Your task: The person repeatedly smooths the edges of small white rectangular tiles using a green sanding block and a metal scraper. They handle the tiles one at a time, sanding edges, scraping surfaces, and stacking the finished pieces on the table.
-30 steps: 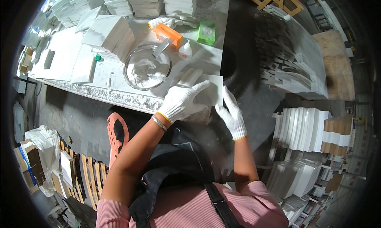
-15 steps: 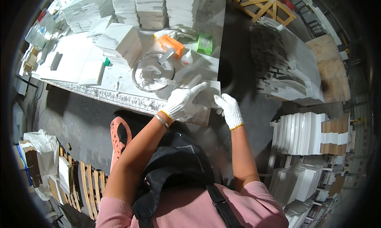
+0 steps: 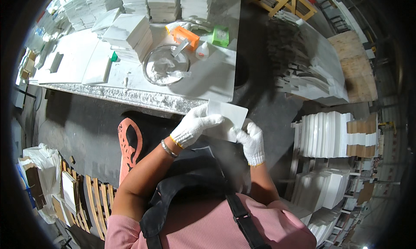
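Left hand [image 3: 196, 126] and right hand [image 3: 251, 140] grip white tile [image 3: 229, 114]

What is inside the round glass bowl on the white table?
The glass bowl holds a white paste or powder, with a flat tool resting on its rim. The bowl's bottom is covered by this white material.

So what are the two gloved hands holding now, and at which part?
A white square tile. The left hand grips its left edge; the right hand grips its lower right corner.
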### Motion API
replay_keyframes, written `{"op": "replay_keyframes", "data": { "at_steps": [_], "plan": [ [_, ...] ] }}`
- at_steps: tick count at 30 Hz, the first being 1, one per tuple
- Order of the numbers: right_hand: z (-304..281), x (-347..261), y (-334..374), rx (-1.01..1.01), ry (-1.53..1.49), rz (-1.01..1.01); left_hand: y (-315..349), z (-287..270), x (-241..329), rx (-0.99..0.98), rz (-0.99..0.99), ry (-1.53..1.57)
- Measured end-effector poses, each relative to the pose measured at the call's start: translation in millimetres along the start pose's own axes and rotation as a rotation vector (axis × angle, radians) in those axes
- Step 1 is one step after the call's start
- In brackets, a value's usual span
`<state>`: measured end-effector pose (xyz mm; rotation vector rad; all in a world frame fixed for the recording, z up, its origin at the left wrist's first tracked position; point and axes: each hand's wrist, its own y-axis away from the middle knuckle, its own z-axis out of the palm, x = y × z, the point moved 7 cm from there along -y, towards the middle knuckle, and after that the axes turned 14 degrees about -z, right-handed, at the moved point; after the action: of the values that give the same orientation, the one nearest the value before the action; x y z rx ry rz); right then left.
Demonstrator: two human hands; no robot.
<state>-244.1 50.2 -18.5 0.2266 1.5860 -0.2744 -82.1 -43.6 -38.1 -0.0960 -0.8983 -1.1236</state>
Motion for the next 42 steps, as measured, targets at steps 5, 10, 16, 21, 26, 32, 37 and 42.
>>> {"op": "replay_keyframes", "data": {
  "at_steps": [5, 10, 16, 21, 26, 32, 37, 42],
  "plan": [
    [-6.2, -23.0, -36.9, 0.037, 0.059, -0.121, 17.5, 3.5, -4.0, -0.019, -0.018, 0.004],
    [-8.8, -39.2, -56.7, 0.062, 0.028, -0.103, 25.6, -1.0, -6.9, -0.031, -0.026, 0.015],
    [-5.1, -38.5, -45.1, 0.028, 0.037, -0.051, 26.1, -4.4, -11.5, -0.017, -0.048, 0.094],
    [1.7, -46.0, -34.8, 0.021, 0.058, -0.033, 22.2, -8.8, -20.2, -0.048, -0.075, 0.235],
    [-0.4, -41.7, -28.8, 0.021, 0.023, -0.011, 22.0, -9.4, -19.0, -0.072, -0.073, 0.251],
    [9.3, -45.8, -27.5, -0.102, 0.04, -0.159, 23.7, -12.9, -19.7, -0.052, -0.083, 0.225],
    [13.7, -47.4, -29.3, -0.225, 0.051, -0.152, 28.6, -5.9, -10.0, -0.049, -0.079, 0.065],
    [40.7, -53.5, -33.4, -0.397, 0.348, -0.108, 35.4, -3.0, -5.5, -0.077, -0.075, -0.026]
  ]
}}
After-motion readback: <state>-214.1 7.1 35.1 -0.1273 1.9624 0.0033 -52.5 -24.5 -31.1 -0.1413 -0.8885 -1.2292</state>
